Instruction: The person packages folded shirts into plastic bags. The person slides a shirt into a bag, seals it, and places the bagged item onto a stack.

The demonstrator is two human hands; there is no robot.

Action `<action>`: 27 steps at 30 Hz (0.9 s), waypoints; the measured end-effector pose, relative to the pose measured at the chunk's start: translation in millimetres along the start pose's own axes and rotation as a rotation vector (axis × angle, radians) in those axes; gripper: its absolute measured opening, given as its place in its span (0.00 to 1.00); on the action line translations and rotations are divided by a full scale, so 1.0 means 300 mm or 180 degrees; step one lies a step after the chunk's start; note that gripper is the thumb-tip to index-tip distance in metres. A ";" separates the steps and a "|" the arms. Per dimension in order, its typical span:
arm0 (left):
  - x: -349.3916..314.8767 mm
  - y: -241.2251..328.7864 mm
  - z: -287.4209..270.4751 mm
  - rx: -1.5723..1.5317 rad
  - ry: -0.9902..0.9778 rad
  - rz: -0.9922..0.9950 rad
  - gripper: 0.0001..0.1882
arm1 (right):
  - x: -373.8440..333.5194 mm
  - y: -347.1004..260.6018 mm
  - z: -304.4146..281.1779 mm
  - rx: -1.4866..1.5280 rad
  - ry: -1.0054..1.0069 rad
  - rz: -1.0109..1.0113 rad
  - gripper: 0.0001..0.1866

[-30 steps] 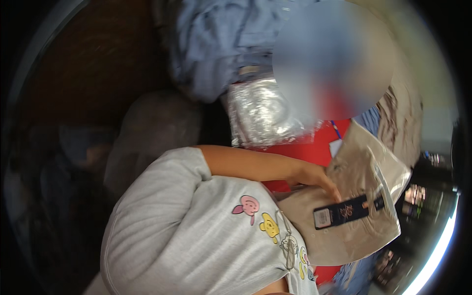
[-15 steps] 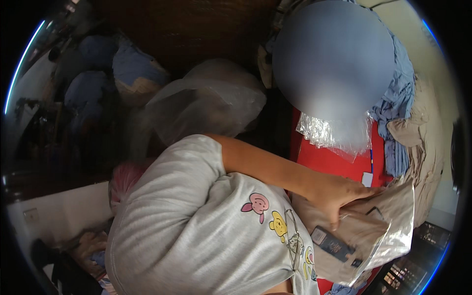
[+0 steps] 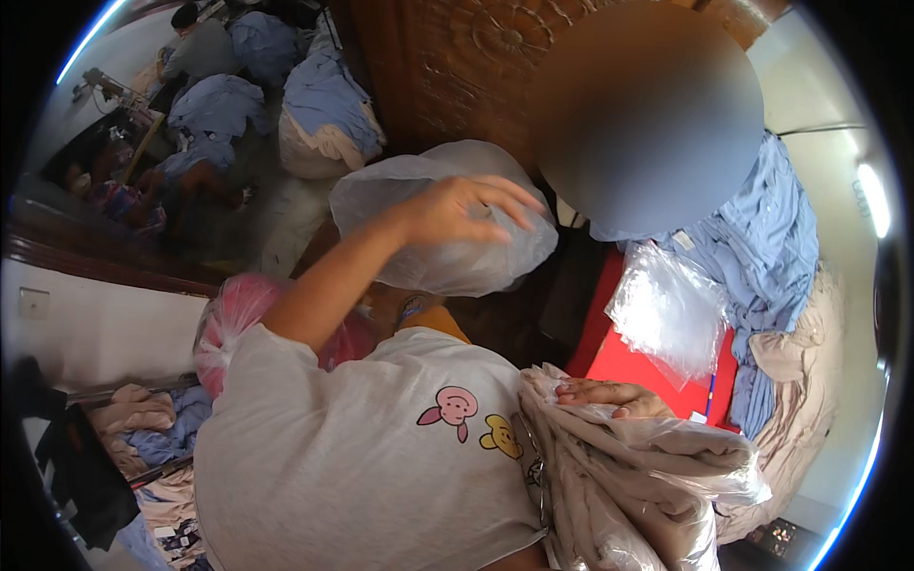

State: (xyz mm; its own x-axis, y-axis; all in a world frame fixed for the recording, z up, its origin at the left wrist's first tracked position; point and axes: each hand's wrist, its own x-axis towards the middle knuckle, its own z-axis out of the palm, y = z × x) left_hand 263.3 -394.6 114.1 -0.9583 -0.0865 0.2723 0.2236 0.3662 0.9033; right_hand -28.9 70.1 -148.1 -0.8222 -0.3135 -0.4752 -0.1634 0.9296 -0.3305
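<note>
My left hand (image 3: 466,214) is raised with its fingers apart and holds nothing. It is in front of a large clear plastic bag (image 3: 390,186), which stands beyond me. My right hand (image 3: 614,395) is wrapped over the top of some beige garments in clear plastic (image 3: 657,466), holding them against my right side. The rest of that hand and its forearm are mostly hidden behind the garments.
Flat clear plastic sleeves (image 3: 666,309) lie on a red surface (image 3: 595,357) beside blue garments (image 3: 762,257). More beige garments (image 3: 809,381) are piled at the right. A pink plastic bag (image 3: 233,319) stands at the left. A person (image 3: 205,48) is at the far left.
My left hand has left the bagged beige garments and swung up and left to the large clear bag. The garments are now lifted and bunched against my side in my right hand.
</note>
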 end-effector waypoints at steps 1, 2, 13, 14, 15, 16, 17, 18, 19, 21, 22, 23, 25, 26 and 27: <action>-0.069 -0.202 -0.099 0.1022 0.0234 -0.0431 0.11 | 0.029 -0.050 0.022 -0.0088 -0.0054 -0.0036 0.36; -0.184 -0.409 -0.201 0.2127 0.0310 -0.1147 0.10 | 0.060 -0.105 0.048 -0.0174 -0.0121 -0.0096 0.36; -0.444 -1.102 -0.679 0.3102 -0.0056 -0.2100 0.38 | 0.015 -0.376 0.366 -0.0624 -0.0479 0.0313 0.37; -0.384 -1.077 -0.712 0.2634 0.0156 -0.1939 0.41 | 0.011 -0.422 0.401 -0.0612 -0.0526 0.0310 0.37; -0.324 -1.038 -0.733 0.2356 0.0255 -0.1730 0.41 | 0.002 -0.469 0.436 -0.0608 -0.0565 0.0314 0.37; -0.265 -0.979 -0.741 0.2087 0.0360 -0.1518 0.42 | -0.008 -0.521 0.471 -0.0586 -0.0613 0.0304 0.37; -0.213 -0.920 -0.750 0.1809 0.0459 -0.1302 0.43 | -0.020 -0.568 0.502 -0.0564 -0.0634 0.0312 0.37; -0.165 -0.862 -0.766 0.1596 0.0349 -0.1272 0.44 | -0.027 -0.621 0.528 -0.0514 -0.0668 0.0293 0.37; -0.126 -0.801 -0.783 0.1382 0.0257 -0.1260 0.46 | -0.041 -0.659 0.559 -0.0512 -0.0693 0.0298 0.37; -0.060 -0.728 -0.813 0.0953 0.0020 -0.1259 0.48 | -0.044 -0.745 0.620 -0.0426 -0.0743 0.0276 0.37; -0.034 -0.712 -0.824 0.0726 -0.0119 -0.1282 0.49 | -0.047 -0.778 0.650 -0.0401 -0.0756 0.0271 0.37; -0.007 -0.696 -0.831 0.0520 -0.0261 -0.1306 0.51 | -0.037 -0.816 0.677 -0.0350 -0.0776 0.0245 0.37; 0.033 -0.701 -0.838 0.0418 -0.0498 -0.0888 0.53 | -0.049 -0.867 0.743 -0.0269 -0.0786 0.0234 0.38; 0.046 -0.710 -0.839 0.0282 -0.0585 -0.0773 0.54 | -0.042 -0.887 0.778 -0.0231 -0.0802 0.0242 0.38; 0.061 -0.718 -0.840 0.0140 -0.0677 -0.0654 0.55 | -0.044 -0.903 0.808 -0.0183 -0.0804 0.0260 0.38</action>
State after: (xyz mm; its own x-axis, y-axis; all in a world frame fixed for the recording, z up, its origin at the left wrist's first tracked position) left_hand 242.3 -708.6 8.0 -0.9995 0.0313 0.0055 0.0176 0.4015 0.9157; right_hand 158.4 -224.7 -250.1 -0.6731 -0.2687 -0.6890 -0.1388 0.9610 -0.2391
